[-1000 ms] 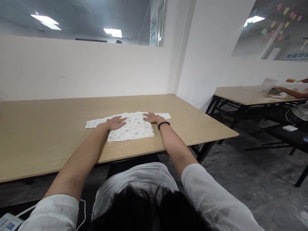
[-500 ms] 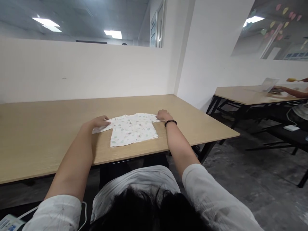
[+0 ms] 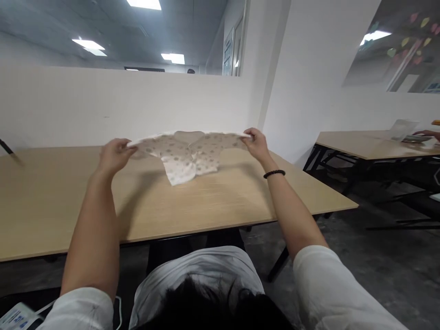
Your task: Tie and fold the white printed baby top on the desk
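A small white baby shirt [image 3: 182, 153] with a spotted print hangs stretched between my hands above the table. My left hand [image 3: 115, 153] pinches the end of one sleeve. At the other sleeve's end, my right hand [image 3: 255, 142] is closed on the cloth, a black beaded bracelet [image 3: 274, 173] round its wrist. The neckline faces up, and the lower body of the shirt droops towards the tabletop, slightly blurred by motion. Whether its hem touches the wood I cannot tell.
The wooden table [image 3: 206, 206] reaches back to a white wall [image 3: 144, 105]. To the right stands a second table [image 3: 360, 144] with a clear stand [image 3: 404, 129] and another person's hand [image 3: 426, 133]. A dark stick-like thing [image 3: 6, 146] shows at the far left.
The shirt lay flat on the table before; both hands have lifted it by the sleeves and moved up and farther apart. The view has shifted slightly.
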